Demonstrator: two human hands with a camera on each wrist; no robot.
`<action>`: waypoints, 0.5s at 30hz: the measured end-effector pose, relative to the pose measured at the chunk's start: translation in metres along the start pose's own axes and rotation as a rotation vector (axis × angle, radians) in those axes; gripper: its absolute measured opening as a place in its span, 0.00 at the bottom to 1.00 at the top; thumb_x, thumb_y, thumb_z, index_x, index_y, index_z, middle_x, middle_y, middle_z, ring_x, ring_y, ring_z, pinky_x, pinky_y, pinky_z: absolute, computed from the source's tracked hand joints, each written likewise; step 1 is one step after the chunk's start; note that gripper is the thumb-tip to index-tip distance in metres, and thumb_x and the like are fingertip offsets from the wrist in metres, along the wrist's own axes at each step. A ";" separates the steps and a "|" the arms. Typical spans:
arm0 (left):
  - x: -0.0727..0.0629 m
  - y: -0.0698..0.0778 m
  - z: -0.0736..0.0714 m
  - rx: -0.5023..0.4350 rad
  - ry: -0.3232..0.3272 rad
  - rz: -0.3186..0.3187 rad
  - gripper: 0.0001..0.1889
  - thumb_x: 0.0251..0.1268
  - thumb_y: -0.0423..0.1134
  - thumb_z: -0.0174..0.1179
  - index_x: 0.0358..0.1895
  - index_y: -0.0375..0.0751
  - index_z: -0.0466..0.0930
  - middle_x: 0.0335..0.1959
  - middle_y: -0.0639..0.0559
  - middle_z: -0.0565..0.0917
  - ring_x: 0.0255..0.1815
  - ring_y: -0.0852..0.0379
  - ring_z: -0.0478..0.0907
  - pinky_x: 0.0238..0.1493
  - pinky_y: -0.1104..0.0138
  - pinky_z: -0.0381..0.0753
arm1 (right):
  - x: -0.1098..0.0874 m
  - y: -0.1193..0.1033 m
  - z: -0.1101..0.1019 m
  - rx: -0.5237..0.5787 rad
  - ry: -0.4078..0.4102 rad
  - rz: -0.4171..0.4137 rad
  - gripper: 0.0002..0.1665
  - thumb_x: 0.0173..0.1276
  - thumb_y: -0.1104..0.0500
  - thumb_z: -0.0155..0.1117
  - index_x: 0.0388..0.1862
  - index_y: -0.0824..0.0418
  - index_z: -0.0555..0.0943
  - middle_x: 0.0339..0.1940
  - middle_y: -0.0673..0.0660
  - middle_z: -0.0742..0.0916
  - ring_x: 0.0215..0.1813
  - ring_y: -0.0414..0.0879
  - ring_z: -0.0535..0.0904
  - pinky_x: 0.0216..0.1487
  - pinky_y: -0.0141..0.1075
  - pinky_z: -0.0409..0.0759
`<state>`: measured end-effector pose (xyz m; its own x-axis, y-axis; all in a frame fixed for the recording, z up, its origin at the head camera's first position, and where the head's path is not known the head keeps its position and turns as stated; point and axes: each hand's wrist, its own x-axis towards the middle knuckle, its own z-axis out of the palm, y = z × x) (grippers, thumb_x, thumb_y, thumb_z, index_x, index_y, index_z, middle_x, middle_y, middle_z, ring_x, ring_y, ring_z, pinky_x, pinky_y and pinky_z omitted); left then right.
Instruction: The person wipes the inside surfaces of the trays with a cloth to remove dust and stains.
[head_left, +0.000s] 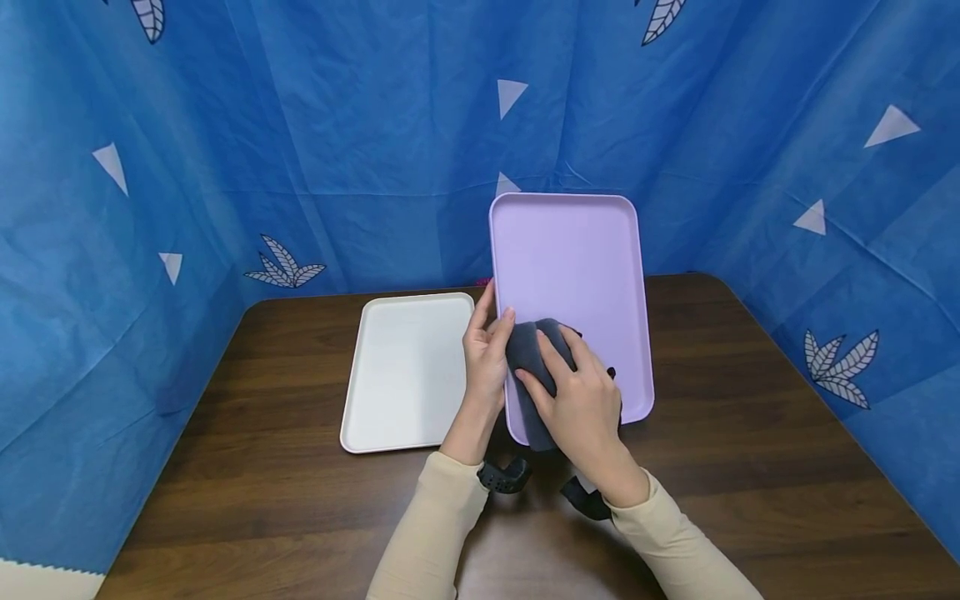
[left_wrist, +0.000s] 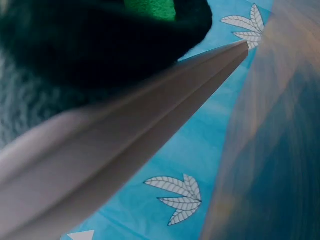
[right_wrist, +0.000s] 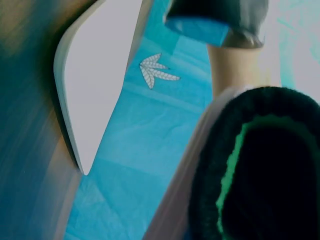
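Note:
A lavender tray (head_left: 570, 267) is held tilted up above the table, its inner face toward me. My left hand (head_left: 486, 354) grips its left edge, thumb at the front rim. With bent fingers, my right hand (head_left: 585, 400) holds a folded dark grey cloth (head_left: 538, 425) against the lower left of the tray's face. In the left wrist view the tray's edge (left_wrist: 120, 135) runs diagonally beneath the dark cloth (left_wrist: 110, 45), which shows a bit of green. The right wrist view has the folded cloth (right_wrist: 270, 105) close up, green inside its fold.
A white tray (head_left: 412, 375) lies flat on the brown wooden table (head_left: 285, 500), left of the hands. Blue patterned curtains (head_left: 360, 125) hang behind and at both sides. Something small and pink (head_left: 484, 282) shows at the table's back edge. Dark bands (head_left: 504, 475) circle the wrists.

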<state>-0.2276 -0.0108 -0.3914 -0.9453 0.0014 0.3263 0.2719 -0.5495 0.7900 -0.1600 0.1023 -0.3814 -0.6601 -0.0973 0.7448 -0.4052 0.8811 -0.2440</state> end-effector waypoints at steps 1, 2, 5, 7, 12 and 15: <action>0.000 0.000 0.000 -0.004 -0.001 -0.002 0.27 0.75 0.32 0.48 0.75 0.45 0.60 0.69 0.43 0.70 0.57 0.62 0.80 0.55 0.71 0.80 | -0.001 0.000 0.000 -0.001 0.003 -0.003 0.32 0.54 0.49 0.78 0.56 0.62 0.83 0.55 0.70 0.82 0.45 0.65 0.84 0.39 0.56 0.85; 0.000 0.000 0.001 -0.007 -0.002 -0.004 0.27 0.75 0.32 0.48 0.75 0.44 0.60 0.69 0.42 0.71 0.56 0.62 0.80 0.55 0.72 0.80 | -0.001 0.000 0.001 -0.003 0.005 -0.006 0.32 0.54 0.49 0.78 0.56 0.62 0.83 0.55 0.69 0.82 0.44 0.64 0.84 0.39 0.56 0.85; -0.001 0.000 0.001 -0.010 -0.003 -0.010 0.27 0.75 0.31 0.48 0.75 0.45 0.60 0.69 0.42 0.71 0.55 0.63 0.80 0.54 0.71 0.80 | -0.002 0.001 0.001 -0.004 0.009 -0.011 0.33 0.53 0.49 0.79 0.57 0.61 0.83 0.55 0.69 0.82 0.42 0.64 0.84 0.38 0.55 0.85; -0.001 0.000 0.001 -0.005 -0.002 -0.011 0.27 0.75 0.31 0.48 0.75 0.44 0.60 0.69 0.42 0.71 0.56 0.62 0.80 0.55 0.71 0.80 | -0.003 0.003 0.001 -0.006 0.013 -0.016 0.33 0.53 0.50 0.79 0.57 0.60 0.83 0.55 0.68 0.83 0.41 0.64 0.84 0.38 0.55 0.85; -0.001 0.000 0.001 0.008 0.000 -0.008 0.27 0.75 0.31 0.48 0.75 0.43 0.59 0.70 0.43 0.71 0.59 0.60 0.79 0.58 0.71 0.78 | -0.003 0.011 -0.002 -0.008 0.019 -0.022 0.32 0.51 0.51 0.80 0.56 0.58 0.84 0.54 0.67 0.84 0.43 0.64 0.85 0.38 0.55 0.84; -0.001 0.000 0.001 0.022 0.008 -0.014 0.27 0.74 0.32 0.49 0.75 0.45 0.60 0.69 0.44 0.72 0.59 0.59 0.79 0.60 0.69 0.77 | -0.004 0.018 -0.005 -0.009 0.018 -0.008 0.32 0.51 0.51 0.80 0.56 0.58 0.84 0.54 0.66 0.84 0.44 0.63 0.85 0.38 0.55 0.84</action>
<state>-0.2264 -0.0099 -0.3915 -0.9503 0.0019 0.3112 0.2628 -0.5309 0.8056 -0.1617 0.1206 -0.3856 -0.6454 -0.0959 0.7578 -0.4045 0.8845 -0.2326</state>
